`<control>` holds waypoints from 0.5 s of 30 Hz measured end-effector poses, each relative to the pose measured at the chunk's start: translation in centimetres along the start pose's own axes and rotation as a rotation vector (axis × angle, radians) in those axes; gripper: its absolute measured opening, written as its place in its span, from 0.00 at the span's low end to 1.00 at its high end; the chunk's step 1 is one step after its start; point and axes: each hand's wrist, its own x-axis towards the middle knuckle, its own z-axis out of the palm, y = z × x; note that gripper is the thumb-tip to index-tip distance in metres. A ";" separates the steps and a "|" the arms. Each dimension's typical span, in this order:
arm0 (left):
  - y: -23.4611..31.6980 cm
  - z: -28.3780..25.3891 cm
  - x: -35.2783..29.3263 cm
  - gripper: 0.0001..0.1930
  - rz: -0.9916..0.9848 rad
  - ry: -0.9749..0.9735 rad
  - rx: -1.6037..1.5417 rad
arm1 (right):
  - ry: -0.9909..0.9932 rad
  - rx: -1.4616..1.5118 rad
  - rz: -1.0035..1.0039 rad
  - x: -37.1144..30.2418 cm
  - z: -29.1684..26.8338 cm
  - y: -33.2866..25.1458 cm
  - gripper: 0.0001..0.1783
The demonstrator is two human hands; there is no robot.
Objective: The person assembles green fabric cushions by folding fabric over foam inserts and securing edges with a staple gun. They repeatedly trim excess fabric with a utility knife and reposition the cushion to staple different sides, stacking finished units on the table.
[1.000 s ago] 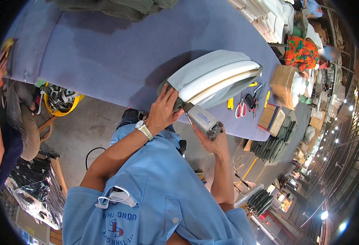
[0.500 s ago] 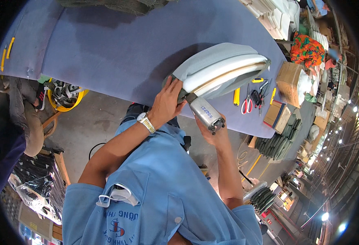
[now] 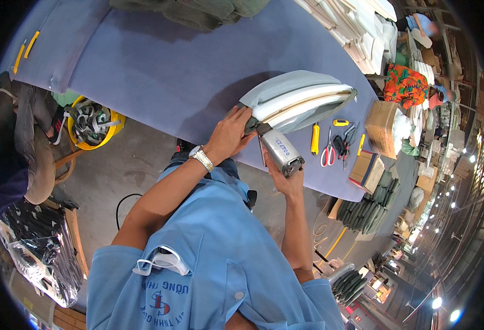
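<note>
A curved, padded cushion [image 3: 299, 102] sits just right of the frame's centre, above the near edge of the blue worktop [image 3: 159, 71]. Its upper side is covered in pale grey-blue cloth; below that runs a thick band of white padding with a thin brown strip along it, and a darker grey fabric shows at the lower side. It tapers to a point at the right.

The left hand [image 3: 228, 133] has its fingers drawn together over the cushion's left end. The right hand [image 3: 287, 179] is wrapped around a silver metal power tool [image 3: 279, 148], whose nose points up at that same end; whether it actually touches is hard to tell from this angle.

At the left of the frame, a yellow bucket [image 3: 122, 122] holds a tangle of grey and white straps [image 3: 90, 121]. At the right, a cardboard box [image 3: 380, 127] stands with white material [image 3: 401, 125] bulging from its open side, and a smaller box [image 3: 371, 173] lies just below it. At the lower centre-left, a shirt pocket [image 3: 187, 242] holds a white face mask [image 3: 167, 261], partly sticking out.
</note>
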 end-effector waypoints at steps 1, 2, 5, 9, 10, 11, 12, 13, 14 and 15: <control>-0.2 0.1 -0.1 0.34 0.000 0.006 0.007 | -0.010 -0.013 -0.019 0.1 0.0 0.0 0.18; -0.2 0.2 -0.2 0.33 -0.001 0.011 0.013 | -0.019 -0.026 -0.036 0.2 -0.1 0.1 0.18; 0.0 0.1 -0.3 0.34 -0.026 -0.003 -0.009 | -0.053 -0.006 0.017 0.0 -0.2 0.2 0.17; 0.7 -0.4 -0.2 0.34 -0.031 -0.032 -0.022 | -0.060 -0.020 0.073 -0.2 -0.2 0.7 0.17; 0.8 -0.5 -0.1 0.34 -0.042 -0.036 -0.024 | -0.072 -0.025 0.072 -0.2 -0.4 0.4 0.17; 0.9 -0.6 -0.1 0.35 -0.052 -0.042 -0.027 | -0.082 -0.028 0.071 -0.1 -0.5 0.3 0.17; 0.9 -0.6 -0.1 0.35 -0.062 -0.047 -0.029 | -0.095 -0.033 0.043 0.0 -0.6 0.4 0.16; 0.9 -0.5 -0.1 0.35 -0.062 -0.043 -0.029 | -0.108 -0.037 0.015 0.1 -0.7 0.6 0.16; 0.9 -0.5 -0.2 0.35 -0.064 -0.040 -0.030 | -0.122 -0.041 -0.010 0.3 -0.7 0.9 0.15; 0.9 -0.5 -0.2 0.36 -0.066 -0.036 -0.030 | -0.118 0.006 -0.066 0.3 -0.6 1.2 0.15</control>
